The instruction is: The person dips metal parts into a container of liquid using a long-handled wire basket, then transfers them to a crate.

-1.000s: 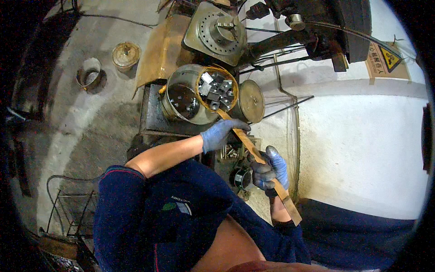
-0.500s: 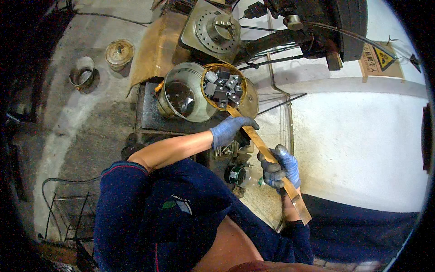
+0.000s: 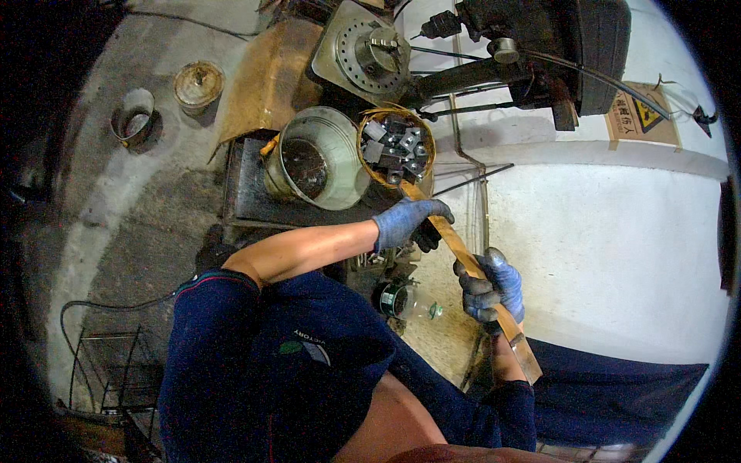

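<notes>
A round yellowish metal scoop (image 3: 429, 171) with a long flat handle (image 3: 461, 252) hangs beside the bucket, loaded with several grey metal blocks (image 3: 396, 148). My left hand (image 3: 405, 224), in a blue-grey glove, is wrapped round the handle near the scoop. Farther down, my right hand (image 3: 494, 285), gloved likewise, grips the same handle, whose free end passes over my right forearm. A large pale metal bucket (image 3: 349, 174) stands just left of the scoop, with dark residue at its bottom.
Beyond the bucket stands a machine with a round chuck (image 3: 378, 52) and a drill head (image 3: 440, 21). A white wall (image 3: 602, 231) closes the right side. A plastic bottle (image 3: 417, 301) lies below my hands. Left on the floor are a small pot (image 3: 133, 119) and a lidded can (image 3: 197, 86).
Both hands and the loaded scoop have shifted slightly right, away from the bucket. My grip on the handle looks the same.
</notes>
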Motion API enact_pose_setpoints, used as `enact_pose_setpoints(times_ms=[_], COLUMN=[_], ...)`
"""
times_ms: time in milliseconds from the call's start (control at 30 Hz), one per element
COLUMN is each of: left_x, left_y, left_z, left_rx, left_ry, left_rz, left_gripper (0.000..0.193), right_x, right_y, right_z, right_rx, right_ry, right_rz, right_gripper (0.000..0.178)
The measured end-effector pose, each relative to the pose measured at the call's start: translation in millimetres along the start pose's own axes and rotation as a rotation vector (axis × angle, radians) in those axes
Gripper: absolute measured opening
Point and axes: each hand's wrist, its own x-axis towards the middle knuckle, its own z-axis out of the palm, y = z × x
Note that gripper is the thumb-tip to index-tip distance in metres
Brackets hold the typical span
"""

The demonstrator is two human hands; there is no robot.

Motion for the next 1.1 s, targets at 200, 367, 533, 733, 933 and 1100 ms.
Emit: enact_pose_setpoints(times_ms=[200, 367, 533, 733, 933, 1100], left_x=[5, 6, 4, 6, 7, 5], left_y=[-1, -4, -10, -11, 1, 14], left_z=[-3, -3, 0, 1, 0, 2], left_rx=[-0.269, -0.225, 0.049, -0.102, -0.224, -0.447], left_ry=[-0.027, -0.03, 0.003, 0.003, -0.017, 0.015], left_rz=[-0.238, -0.178, 0.148, -0.044, -0.252, -0.521], left_gripper=[0.021, 0.022, 0.023, 0.024, 0.023, 0.024], right_x=[-1, -2, -3, -1, -2, -1], right_y=[-1, 1, 8, 6, -4, -3], right_z=[2, 8, 11, 5, 3, -1], right_rx=[-0.083, -0.042, -0.063, -0.034, -0.045, -0.027], right_ry=[0.013, 0.004, 0.027, 0.015, 0.044, 0.015], right_rz=[0.003, 0.011, -0.019, -0.01, 0.019, 0.022], right_gripper=[0.046, 0.045, 0.045, 0.045, 0.044, 0.044])
